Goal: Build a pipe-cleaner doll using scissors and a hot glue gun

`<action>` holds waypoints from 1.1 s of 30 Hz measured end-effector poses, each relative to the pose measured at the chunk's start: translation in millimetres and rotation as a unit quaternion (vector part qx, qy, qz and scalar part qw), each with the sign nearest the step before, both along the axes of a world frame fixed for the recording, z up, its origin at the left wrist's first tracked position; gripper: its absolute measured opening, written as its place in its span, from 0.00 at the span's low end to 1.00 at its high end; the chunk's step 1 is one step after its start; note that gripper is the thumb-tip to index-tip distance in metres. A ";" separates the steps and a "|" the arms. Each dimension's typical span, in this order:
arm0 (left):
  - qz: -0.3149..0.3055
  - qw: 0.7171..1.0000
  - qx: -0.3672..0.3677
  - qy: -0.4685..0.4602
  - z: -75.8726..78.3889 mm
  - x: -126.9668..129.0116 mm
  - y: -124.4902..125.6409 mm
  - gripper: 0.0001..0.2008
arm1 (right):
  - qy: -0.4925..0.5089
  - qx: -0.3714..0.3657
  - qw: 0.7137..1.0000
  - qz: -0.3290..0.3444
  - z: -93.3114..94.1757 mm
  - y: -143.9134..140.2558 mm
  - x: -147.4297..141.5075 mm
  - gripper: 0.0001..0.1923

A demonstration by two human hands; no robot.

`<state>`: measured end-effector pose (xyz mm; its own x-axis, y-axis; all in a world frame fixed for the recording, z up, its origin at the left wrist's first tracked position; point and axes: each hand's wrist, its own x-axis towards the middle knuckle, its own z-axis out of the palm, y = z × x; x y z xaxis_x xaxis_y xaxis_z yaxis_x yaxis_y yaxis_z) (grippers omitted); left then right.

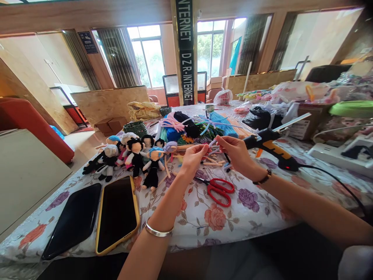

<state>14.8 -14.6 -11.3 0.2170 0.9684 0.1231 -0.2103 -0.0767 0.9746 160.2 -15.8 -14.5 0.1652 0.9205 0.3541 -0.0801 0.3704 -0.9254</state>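
Observation:
My left hand (192, 157) and my right hand (235, 152) meet above the flowered tablecloth (250, 210), both pinching a thin pale pipe cleaner (212, 144) between the fingertips. Red-handled scissors (219, 190) lie on the cloth just below my hands. A black and orange glue gun (269, 144) with a glue stick in it stands right behind my right hand. Several small pipe-cleaner dolls (132, 155) lie in a group to the left of my left hand.
Two phones lie at the near left, one black (74, 219) and one in a yellow case (118, 214). A heap of coloured pipe cleaners (198, 126) sits behind the hands. A white power strip (338, 155), bags and boxes crowd the right side.

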 end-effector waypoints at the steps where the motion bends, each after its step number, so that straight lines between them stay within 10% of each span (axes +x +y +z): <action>1: -0.002 1.000 -0.001 -0.001 0.3 0.1 -0.4 0.18 | -0.001 0.000 1.000 0.001 -0.1 0.0 0.2 0.18; 25: 0.008 1.000 -0.007 -0.022 3.9 -0.5 -1.5 0.21 | 0.034 0.004 0.997 0.075 3.7 0.6 -0.6 0.16; 33: 0.045 0.994 0.090 0.035 -3.5 1.1 4.9 0.19 | 0.018 -0.001 0.998 0.062 3.1 -0.9 -1.7 0.17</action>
<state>15.9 -9.7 -14.8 0.1439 0.9479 0.2842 -0.1277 -0.2670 0.9552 158.5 -16.8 -11.4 0.0620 0.9350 0.3491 -0.1581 0.3546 -0.9216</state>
